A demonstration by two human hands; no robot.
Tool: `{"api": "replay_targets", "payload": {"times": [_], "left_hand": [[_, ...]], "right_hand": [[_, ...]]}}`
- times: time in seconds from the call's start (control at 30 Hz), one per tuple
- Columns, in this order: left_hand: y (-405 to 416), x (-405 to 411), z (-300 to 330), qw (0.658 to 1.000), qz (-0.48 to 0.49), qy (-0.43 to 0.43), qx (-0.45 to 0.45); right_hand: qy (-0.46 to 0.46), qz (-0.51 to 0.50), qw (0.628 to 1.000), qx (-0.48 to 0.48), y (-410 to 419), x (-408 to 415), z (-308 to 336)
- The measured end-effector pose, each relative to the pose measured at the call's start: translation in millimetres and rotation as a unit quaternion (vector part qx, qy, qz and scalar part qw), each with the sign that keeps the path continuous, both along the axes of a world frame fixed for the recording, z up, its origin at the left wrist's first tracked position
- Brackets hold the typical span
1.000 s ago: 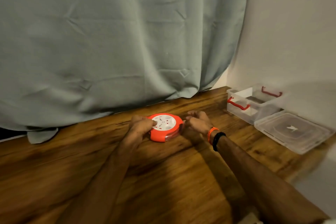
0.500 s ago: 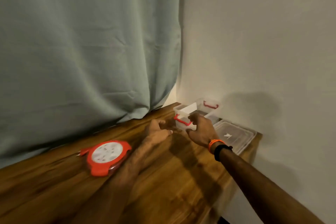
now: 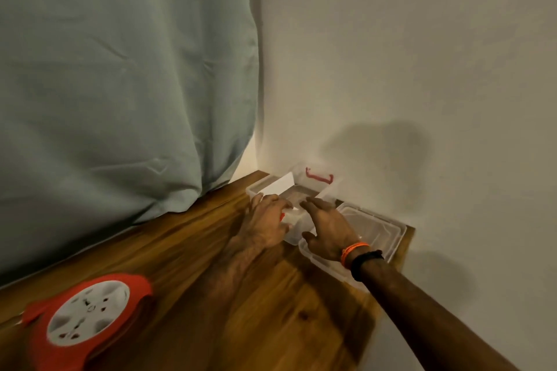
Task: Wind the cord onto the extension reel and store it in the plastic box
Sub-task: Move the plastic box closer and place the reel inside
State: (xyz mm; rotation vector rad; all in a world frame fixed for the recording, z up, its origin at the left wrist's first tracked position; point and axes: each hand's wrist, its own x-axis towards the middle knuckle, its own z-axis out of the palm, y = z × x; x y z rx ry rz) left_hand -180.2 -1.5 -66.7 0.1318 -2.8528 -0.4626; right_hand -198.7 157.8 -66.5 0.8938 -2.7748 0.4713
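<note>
1. Hands met at the clear plastic storage box (image 3: 313, 187) in the far corner of the brown wooden tabletop (image 3: 241, 295), seen from the head camera.
2. Left hand (image 3: 266, 227) lay against the box's near left wall, fingers stretched forward and fairly straight, fingertips at the rim; whether they actually clutched the wall, I could not tell through the blur.
3. Right hand (image 3: 327, 227) reached over the box's near right corner, fingers extended and close together, thumb spread out toward the left, nothing held in it.
4. An orange band and a black band (image 3: 361, 256) circled the right wrist.
5. The box stood open, a red handle (image 3: 319, 176) on its far wall and a white slip (image 3: 278, 187) leaning inside at the left.
6. A clear flat lid (image 3: 373, 229) lay on the table just right of the box, partly under the right wrist.
7. The round orange-and-white extension reel (image 3: 87, 316) sat flat on the table at near left, well apart from box and hands.
8. A grey-green curtain (image 3: 120, 84) hung behind, down to the table's back edge.
</note>
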Motion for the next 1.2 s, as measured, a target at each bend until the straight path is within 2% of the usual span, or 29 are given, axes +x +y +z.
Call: {"api": "replay_targets", "payload": {"times": [0.17,0.43,0.57,0.67,0.93,1.07,1.2], "left_hand": [[-22,19,-4,0.999,0.012,0.019,0.028],[-77,137,6,0.991,0.078,0.032,0.099],[-89,191,16,0.991,0.106,-0.009,0.078],[-78,221,18,0.994,0.090,0.003,0.065],[-36,263,9,0.996,0.076,0.038,0.036],[-28,272,9,0.995,0.077,0.025,0.055],[-28,278,15,0.994,0.071,0.003,0.089]], "right_hand": [[0.034,0.039,0.999,-0.014,-6,10,0],[0.045,0.079,0.996,0.003,-24,64,7],[0.073,0.103,0.992,0.001,-33,103,10],[0.082,0.128,0.988,0.008,-34,135,13],[0.032,0.127,0.991,-0.002,2,185,14],[0.021,0.139,0.990,0.000,15,197,17],[-0.031,0.127,0.991,-0.020,17,204,30]]}}
